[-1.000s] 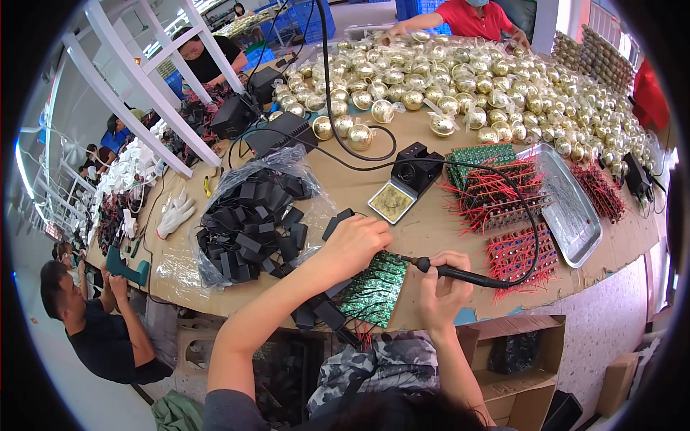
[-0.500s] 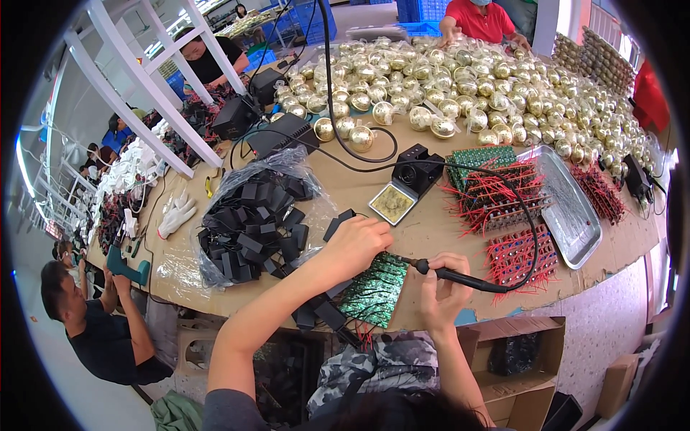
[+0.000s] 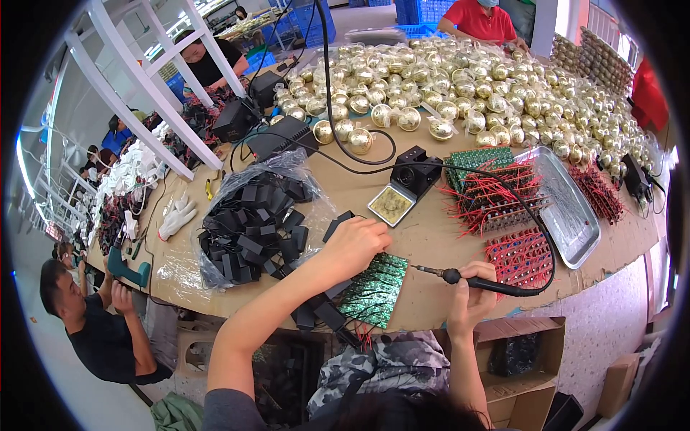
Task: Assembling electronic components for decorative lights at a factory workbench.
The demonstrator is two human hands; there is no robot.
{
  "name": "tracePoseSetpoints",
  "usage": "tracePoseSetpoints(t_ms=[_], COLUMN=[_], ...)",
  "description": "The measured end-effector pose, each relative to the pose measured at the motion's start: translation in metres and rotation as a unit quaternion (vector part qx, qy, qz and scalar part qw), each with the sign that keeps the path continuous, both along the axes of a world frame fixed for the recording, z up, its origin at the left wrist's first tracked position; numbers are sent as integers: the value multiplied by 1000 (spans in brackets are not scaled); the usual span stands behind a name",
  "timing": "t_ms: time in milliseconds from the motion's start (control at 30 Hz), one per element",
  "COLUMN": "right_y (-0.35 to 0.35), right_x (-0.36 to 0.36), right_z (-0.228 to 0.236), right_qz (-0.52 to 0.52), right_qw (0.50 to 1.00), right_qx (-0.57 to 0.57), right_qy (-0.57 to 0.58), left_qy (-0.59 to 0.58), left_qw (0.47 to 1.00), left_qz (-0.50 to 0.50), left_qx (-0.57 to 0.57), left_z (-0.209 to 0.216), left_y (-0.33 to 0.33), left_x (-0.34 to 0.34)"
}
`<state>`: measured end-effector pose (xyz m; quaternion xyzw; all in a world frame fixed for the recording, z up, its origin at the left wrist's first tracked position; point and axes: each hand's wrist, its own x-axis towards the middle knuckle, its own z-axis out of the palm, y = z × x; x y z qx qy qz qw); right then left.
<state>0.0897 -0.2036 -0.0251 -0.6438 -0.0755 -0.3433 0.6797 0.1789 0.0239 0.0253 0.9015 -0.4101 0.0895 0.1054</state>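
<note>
My right hand [image 3: 471, 294] grips a soldering iron [image 3: 496, 286], its thin metal tip pointing left, just clear of a green circuit board panel [image 3: 375, 291]. Black wires run across that panel, and black boxes [image 3: 327, 312] hang along its left side. Over the panel's top edge, my left hand [image 3: 359, 248] is closed with its fingertips together; what they pinch is too small to make out. Beside these fingers lies another black box [image 3: 339, 225]. A soldering stand [image 3: 418, 171] with a tip-cleaning pad [image 3: 392, 205] stands beyond my hands.
A plastic bag of black boxes [image 3: 251, 226] lies left. Red-wired boards [image 3: 521, 258] and a metal tray [image 3: 571, 215] sit right. Many gold balls [image 3: 460, 93] cover the far table. The iron's cable [image 3: 467, 169] loops across the bench. Co-workers sit around; one holds a green power tool [image 3: 129, 269].
My right hand has drawn the soldering iron back to the right, its tip leaving the board's top edge. My left hand stays nearly in place.
</note>
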Motion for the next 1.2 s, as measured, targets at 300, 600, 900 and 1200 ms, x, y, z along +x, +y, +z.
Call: tracePoseSetpoints(t_ms=[300,600,900,1200], right_y=[0,1,2,2], right_x=[2,1,1,1], right_z=[-1,2,4,4], right_qz=[-11,-21,-26,-25], right_qw=[1000,1000,1000,1000], right_qx=[0,4,1,9], right_qy=[-10,-8,-10,-7], left_qy=[18,136,94,47], left_qw=[1000,966,976,988], left_qz=[9,100,196,136], left_qx=[7,-197,6,62], left_z=[6,24,12,13], left_y=[0,-3,-18,-9], left_x=[0,6,26,32])
